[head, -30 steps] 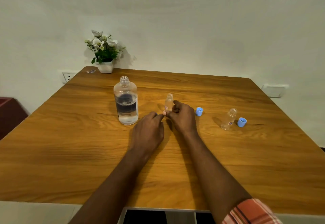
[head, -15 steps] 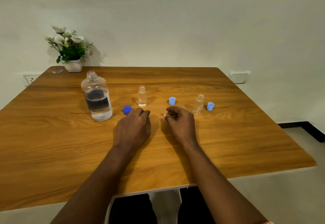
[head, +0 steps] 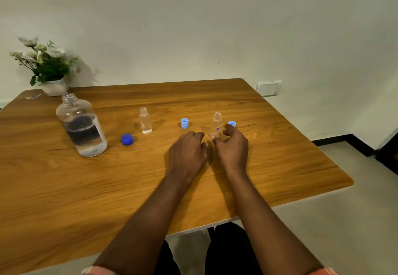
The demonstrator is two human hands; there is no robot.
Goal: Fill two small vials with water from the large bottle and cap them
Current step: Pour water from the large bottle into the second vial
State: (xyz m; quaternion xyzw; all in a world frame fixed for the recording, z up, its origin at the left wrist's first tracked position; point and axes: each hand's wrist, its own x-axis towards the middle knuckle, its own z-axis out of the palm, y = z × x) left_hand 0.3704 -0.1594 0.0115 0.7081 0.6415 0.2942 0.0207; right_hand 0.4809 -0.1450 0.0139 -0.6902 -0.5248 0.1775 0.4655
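The large bottle (head: 81,128) stands uncapped at the left, partly full of water, with its dark blue cap (head: 126,139) on the table to its right. An open vial (head: 145,120) holding water stands right of that cap, with a light blue cap (head: 184,123) further right. A second open vial (head: 216,123) stands at my right hand (head: 231,147). My thumb is at its base and my index finger curves to its right with a small gap. Another light blue cap (head: 232,123) peeks from behind that finger. My left hand (head: 187,151) rests palm down, holding nothing.
A white pot of flowers (head: 46,67) stands at the far left corner of the wooden table (head: 280,162). A small scrap (head: 33,96) lies near it. The table's right edge is close to the second vial, with floor beyond it.
Both hands have moved right, away from the first vial and the dark blue cap. My right hand now curves around the second vial. The view has swung.
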